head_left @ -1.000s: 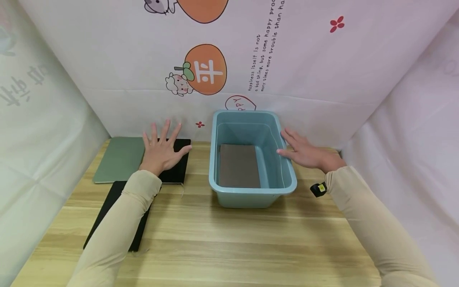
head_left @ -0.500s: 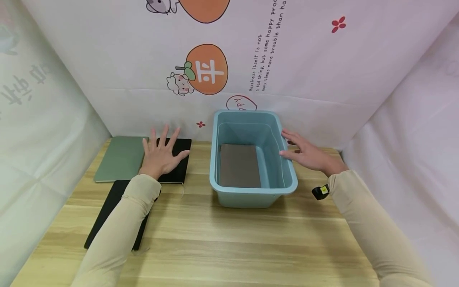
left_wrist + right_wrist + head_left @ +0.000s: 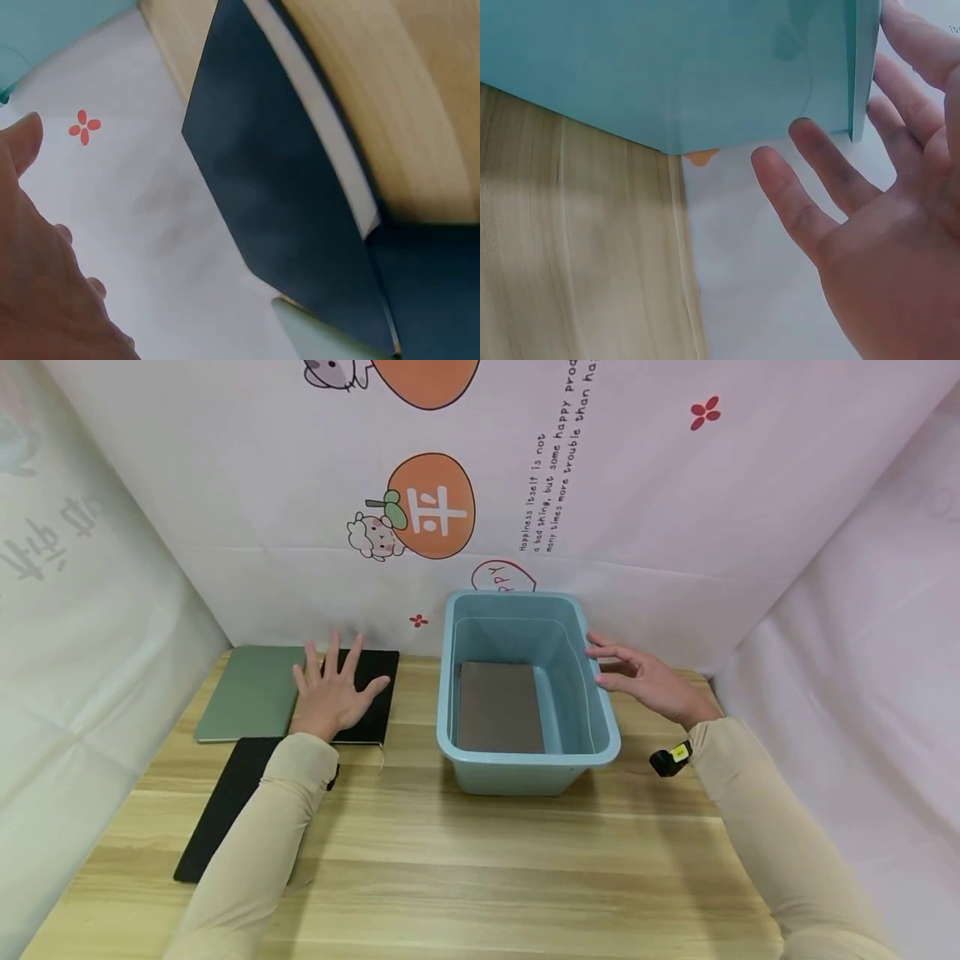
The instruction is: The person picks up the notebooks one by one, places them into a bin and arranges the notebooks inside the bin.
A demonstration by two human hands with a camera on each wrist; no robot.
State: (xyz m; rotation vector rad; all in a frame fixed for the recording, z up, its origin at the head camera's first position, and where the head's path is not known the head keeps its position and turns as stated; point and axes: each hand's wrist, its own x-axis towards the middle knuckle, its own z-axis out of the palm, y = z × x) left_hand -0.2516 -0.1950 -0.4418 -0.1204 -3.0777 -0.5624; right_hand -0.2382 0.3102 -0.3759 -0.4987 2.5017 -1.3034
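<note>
My left hand point(image 3: 330, 697), fingers spread and holding nothing, is over a black notebook point(image 3: 371, 693) by the back wall. In the left wrist view the hand point(image 3: 52, 277) shows at the left edge, apart from the black notebook point(image 3: 270, 157). My right hand point(image 3: 648, 683) is at the right rim of a light blue plastic bin point(image 3: 525, 774). Seen from the right wrist, that hand point(image 3: 900, 232) has some fingertips right at the rim, while two other fingers extend loosely below it. A grey-brown notebook point(image 3: 501, 706) lies flat inside the bin.
A green notebook point(image 3: 251, 693) lies at the back left of the wooden table point(image 3: 480, 877). Nearer, a second black notebook point(image 3: 232, 806) is partly covered by my left sleeve. White printed cloth point(image 3: 615, 485) walls in the back and both sides.
My left hand has drawn back a little toward me and slightly left. My right hand has shifted slightly right, its fingers more bent at the bin's rim. The bin and notebooks have stayed put.
</note>
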